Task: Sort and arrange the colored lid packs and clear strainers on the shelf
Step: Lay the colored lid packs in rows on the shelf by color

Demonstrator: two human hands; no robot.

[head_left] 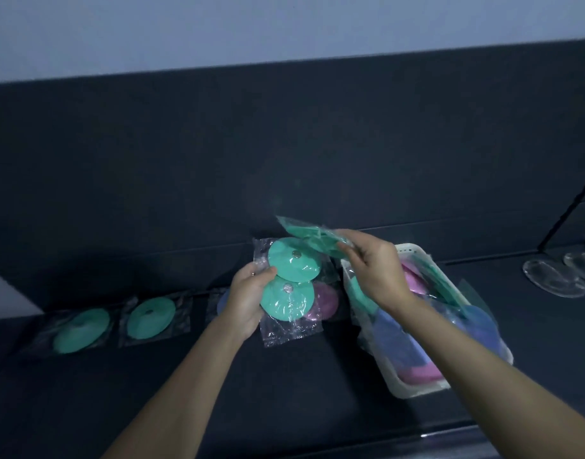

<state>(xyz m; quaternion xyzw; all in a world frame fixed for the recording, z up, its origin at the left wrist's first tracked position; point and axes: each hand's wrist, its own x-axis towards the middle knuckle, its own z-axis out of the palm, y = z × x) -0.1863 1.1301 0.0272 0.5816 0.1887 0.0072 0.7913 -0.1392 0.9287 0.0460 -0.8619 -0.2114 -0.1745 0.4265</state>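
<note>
Left hand (248, 301), right hand (372, 271) (green packs (296, 261))

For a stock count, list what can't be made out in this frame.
Head view:
- Blue lid pack: hidden behind the left hand.
- Pink lid pack: half covered by the two-lid green pack in that hand.
- White basket: right forearm crosses it, packs overlap; count unclear.
- Clear strainers: cut off by the right edge.
- Tilted green pack in the right hand: edge-on, blurred; lid count unclear.

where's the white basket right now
Head view: the white basket sits right of centre on the dark shelf, below the right hand, with a pink lid pack to its left and clear strainers farther right.
</note>
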